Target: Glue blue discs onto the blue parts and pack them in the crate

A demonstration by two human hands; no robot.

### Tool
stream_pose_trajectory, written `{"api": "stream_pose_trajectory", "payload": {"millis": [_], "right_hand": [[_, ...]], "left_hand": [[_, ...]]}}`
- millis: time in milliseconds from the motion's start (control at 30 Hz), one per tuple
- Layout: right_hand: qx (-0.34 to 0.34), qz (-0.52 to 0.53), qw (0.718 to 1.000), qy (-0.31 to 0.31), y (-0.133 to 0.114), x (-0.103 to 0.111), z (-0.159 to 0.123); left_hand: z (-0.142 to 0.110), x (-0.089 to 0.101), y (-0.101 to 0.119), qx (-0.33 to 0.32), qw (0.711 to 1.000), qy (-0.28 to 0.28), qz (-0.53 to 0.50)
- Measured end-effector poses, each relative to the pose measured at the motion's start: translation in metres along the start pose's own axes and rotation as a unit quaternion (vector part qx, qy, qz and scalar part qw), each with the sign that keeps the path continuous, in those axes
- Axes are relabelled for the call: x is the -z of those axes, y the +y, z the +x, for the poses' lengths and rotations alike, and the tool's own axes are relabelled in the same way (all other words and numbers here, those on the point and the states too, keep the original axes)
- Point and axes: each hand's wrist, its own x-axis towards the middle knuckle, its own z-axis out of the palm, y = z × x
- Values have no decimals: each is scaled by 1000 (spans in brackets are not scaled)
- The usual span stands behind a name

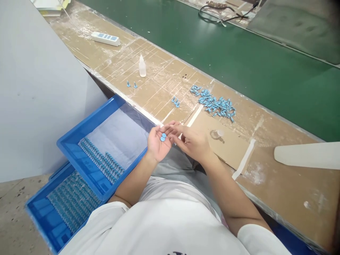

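My left hand (158,146) is turned palm up at the table's front edge, with small round blue discs (163,137) lying on the palm by the fingers. Close against its fingertips is my right hand (195,141), thumb and fingers bent inward in a pinch; whatever lies between those tips is hidden. On the table ahead are a few small blue pieces with round bases and upright stems (175,102). To their right spreads a loose heap of similar blue pieces (216,103). Two more blue pieces (131,84) stand farther left.
A blue tray (87,173), lined with white and partly filled with rows of blue pieces, overlaps a lower blue tray (39,216). A white dropper bottle (142,67) and a power strip (105,38) are on the table. Cardboard (231,148) lies right; behind runs a green surface (239,71).
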Motion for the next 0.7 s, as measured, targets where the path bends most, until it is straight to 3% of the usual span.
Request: {"api": "stream_pose_trajectory", "payload": {"millis": [100, 233, 333, 433, 500, 633, 700], "right_hand": [[33, -6, 998, -52, 0, 0, -10], [17, 15, 998, -58, 6, 2, -15], [-51, 104, 992, -51, 6, 7, -21], [-169, 209, 963, -15, 3, 12, -30], [-259, 318, 911, 40, 0, 14, -36], [-395, 546, 718, 175, -7, 15, -45], [-429, 591, 646, 221, -11, 15, -49]], "left_hand": [[1, -5, -6, 48, 999, -24, 2], [0, -9, -13, 86, 995, -37, 12], [-1, -10, -19, 91, 995, -43, 20], [-1, -9, -28, 80, 995, -50, 27], [0, -8, -35, 70, 996, -38, 27], [0, -8, -49, 47, 999, -15, 12], [-1, -10, -56, 43, 998, -35, 20]]}}
